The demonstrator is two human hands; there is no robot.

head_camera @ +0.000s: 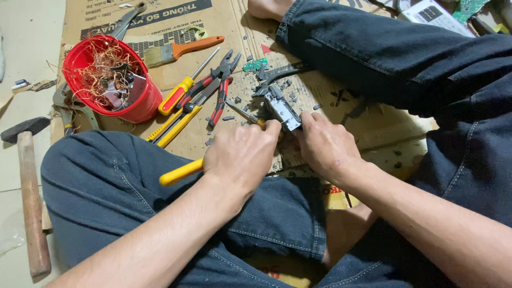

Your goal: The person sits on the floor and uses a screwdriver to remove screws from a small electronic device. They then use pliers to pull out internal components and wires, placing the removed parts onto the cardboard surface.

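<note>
your left hand (242, 154) is closed tight around a yellow-handled screwdriver (181, 172) at the centre of the frame, its tip hidden behind your fingers, while your right hand (325, 146) just beside it pinches the near end of a small grey metal part (281, 109) against the cardboard sheet (373, 128). your knees hem the part in below and on the right, so open cardboard lies only towards the upper middle. the pliers (220, 85), a second screwdriver (184, 88) and a red bucket (144, 104) of copper wire crowd the upper left, with a hammer (29, 192) along the left edge.
</note>
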